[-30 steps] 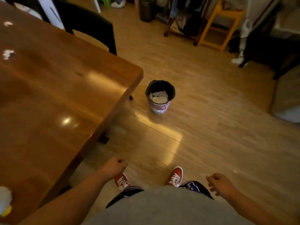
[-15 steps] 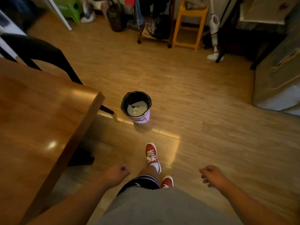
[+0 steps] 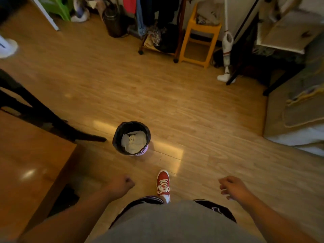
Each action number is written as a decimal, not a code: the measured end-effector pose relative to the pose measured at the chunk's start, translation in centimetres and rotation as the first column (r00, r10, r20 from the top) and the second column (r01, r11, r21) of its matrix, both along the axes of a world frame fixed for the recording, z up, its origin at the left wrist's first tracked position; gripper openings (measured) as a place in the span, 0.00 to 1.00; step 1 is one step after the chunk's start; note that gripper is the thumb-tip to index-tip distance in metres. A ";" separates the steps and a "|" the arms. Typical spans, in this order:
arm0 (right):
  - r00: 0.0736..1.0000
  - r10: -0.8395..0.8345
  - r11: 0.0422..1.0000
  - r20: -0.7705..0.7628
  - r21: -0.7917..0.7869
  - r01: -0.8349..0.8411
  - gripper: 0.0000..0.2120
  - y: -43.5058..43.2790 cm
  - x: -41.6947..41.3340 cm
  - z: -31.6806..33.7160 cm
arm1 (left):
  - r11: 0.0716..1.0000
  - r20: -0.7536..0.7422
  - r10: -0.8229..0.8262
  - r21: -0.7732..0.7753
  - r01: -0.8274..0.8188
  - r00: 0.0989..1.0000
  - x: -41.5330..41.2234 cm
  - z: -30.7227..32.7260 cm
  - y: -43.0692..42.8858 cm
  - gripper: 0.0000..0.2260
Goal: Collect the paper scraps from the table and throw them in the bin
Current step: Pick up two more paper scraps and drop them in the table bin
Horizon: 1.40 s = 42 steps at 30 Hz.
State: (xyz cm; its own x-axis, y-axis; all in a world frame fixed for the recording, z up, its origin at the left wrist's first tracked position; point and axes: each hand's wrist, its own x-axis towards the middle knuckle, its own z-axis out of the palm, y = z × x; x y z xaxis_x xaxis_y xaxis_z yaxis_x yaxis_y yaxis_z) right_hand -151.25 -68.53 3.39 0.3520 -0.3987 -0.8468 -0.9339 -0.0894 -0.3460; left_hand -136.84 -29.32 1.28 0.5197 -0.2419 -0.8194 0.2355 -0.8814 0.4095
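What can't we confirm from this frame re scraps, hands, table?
- Left hand, head view: closed in a fist; its own fingers hide whether it holds scraps.
- Right hand: loosely curled, palm turned away, contents unseen.
- Table: cut off by the left edge, so any remaining scraps are out of view.
- Bin: paper visible inside, pieces too small to count.

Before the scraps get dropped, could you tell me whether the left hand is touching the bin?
Apart. The head view shows bare floor between the left hand, closed in a fist, and the bin farther ahead.
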 end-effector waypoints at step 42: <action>0.779 0.627 0.779 -0.013 0.037 -0.626 0.07 -10.1 81.6 0.9 | 0.605 -0.090 0.796 0.072 -0.793 0.599 48.1 -0.8 -10.4 0.07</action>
